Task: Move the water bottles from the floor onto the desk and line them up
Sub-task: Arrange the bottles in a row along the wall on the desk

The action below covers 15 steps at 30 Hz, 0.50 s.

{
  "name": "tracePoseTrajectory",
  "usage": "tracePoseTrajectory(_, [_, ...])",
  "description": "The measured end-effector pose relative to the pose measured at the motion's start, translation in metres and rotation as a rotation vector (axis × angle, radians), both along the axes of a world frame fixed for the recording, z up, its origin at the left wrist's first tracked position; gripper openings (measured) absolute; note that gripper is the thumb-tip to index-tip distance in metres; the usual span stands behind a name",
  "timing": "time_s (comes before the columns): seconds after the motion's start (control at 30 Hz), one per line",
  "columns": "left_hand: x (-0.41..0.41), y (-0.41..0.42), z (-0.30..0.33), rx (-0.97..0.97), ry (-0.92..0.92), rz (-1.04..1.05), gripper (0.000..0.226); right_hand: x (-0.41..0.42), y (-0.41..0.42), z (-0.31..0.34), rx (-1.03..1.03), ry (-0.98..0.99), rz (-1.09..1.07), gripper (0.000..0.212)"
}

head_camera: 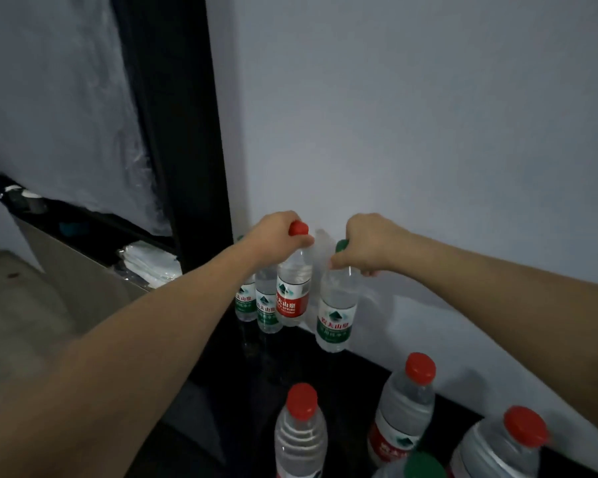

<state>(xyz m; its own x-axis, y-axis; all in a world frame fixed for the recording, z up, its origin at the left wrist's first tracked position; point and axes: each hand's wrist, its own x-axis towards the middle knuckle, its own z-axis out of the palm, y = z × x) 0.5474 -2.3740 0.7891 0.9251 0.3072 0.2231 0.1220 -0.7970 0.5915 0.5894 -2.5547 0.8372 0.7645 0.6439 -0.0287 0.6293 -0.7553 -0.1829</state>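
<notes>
Both hands are closed on bottle necks: left hand (277, 236) wraps the neck of a red-cap bottle (292, 291), fingers curled just under the cap, and right hand (370, 244) grips a green-cap bottle (337, 312) the same way, thumb side toward the cap. Red-label bottle reads 农夫山泉 in white w/ "SPRING" in small Latin letters beneath, plus a green mountain logo on a white band; green-label bottle shows the same 农夫山泉 in red on white, smaller green-band print too blurred to read. Both held bottles stand upright, long axis vertical, caps up, bases at or just above the dark desk top (290, 360) next to the pale wall (428, 132); contact w/ the surface can't be told. Just left of the red one, two more green-label bottles (256, 301) stand upright touching each other, forming a row along the wall. Nearer the camera, three red-cap bottles (301, 432) and one green cap (420, 465) sit low in view, caps up, apart from the row.
</notes>
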Motion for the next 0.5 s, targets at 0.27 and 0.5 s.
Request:
tracePoseTrajectory(0.27, [0.033, 0.012, -0.026, 0.017, 0.161, -0.005, 0.029, 0.025, 0.003, -0.043, -0.099, 0.078, -0.013, 0.041])
tracePoseTrajectory(0.5, [0.04, 0.015, -0.042, 0.073, 0.206, -0.005, 0.025, 0.04, 0.0, -0.059, -0.162, 0.171, -0.017, 0.036])
